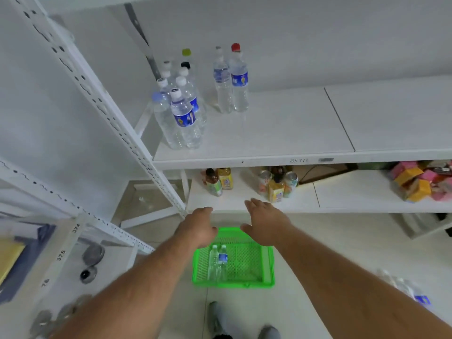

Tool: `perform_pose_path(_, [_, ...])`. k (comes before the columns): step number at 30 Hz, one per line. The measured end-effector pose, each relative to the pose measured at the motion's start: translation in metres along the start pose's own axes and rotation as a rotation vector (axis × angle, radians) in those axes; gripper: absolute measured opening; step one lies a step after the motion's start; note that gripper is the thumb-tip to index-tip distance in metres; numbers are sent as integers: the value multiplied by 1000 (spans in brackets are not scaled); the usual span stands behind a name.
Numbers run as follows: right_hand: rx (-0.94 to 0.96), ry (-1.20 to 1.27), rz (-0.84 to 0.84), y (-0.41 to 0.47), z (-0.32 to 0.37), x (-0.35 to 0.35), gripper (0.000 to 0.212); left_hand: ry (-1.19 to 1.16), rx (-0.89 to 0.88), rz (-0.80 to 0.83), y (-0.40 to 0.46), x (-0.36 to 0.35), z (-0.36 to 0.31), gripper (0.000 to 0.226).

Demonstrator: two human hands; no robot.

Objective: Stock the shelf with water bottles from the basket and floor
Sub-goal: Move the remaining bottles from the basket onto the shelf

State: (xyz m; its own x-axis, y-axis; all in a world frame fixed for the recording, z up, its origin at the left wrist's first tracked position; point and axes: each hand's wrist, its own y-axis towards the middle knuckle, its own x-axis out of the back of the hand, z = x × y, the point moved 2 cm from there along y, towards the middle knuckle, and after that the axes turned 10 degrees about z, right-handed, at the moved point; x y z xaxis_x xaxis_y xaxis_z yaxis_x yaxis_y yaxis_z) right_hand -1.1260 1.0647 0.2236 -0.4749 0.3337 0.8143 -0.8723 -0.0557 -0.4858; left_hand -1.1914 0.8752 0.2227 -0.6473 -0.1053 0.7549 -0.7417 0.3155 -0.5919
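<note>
A green basket sits on the floor and holds two clear water bottles lying side by side. My left hand and my right hand both reach down above the basket's far rim, empty, with relaxed fingers. On the white shelf above, several water bottles stand clustered at the left. Two more, one with a red cap, stand behind them toward the middle. More bottles lie on the floor at the right, blurred.
The lower shelf carries drink bottles and cans and coloured boxes. A perforated white upright runs diagonally at the left. Another rack at the left holds round metal pieces. My shoes stand on the tiled floor.
</note>
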Motion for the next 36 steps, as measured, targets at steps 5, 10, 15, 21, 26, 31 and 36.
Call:
perform_pose_path(5, [-19, 30, 81, -1, 7, -33, 80, 6, 63, 54, -10, -24, 34, 74])
perform_pose_path(10, [-49, 48, 132, 15, 28, -59, 79, -34, 74, 83, -5, -32, 74, 67])
perform_pose_path(15, [-103, 60, 193, 49, 55, -87, 79, -91, 101, 145, 21, -37, 129, 75])
perform_pose_path(21, [-204, 86, 264, 104, 76, -136, 76, -164, 93, 233, 77, -54, 196, 67])
perform_pose_path(26, [-253, 113, 341, 146, 71, -188, 78, -184, 102, 305, 129, -91, 231, 72])
perform_pose_path(31, [-268, 109, 383, 203, 42, -245, 78, -214, 127, 351, 189, -149, 252, 71])
perform_pose_path(36, [-289, 163, 381, 282, 3, -325, 76, -338, 162, 323, 267, -226, 268, 59])
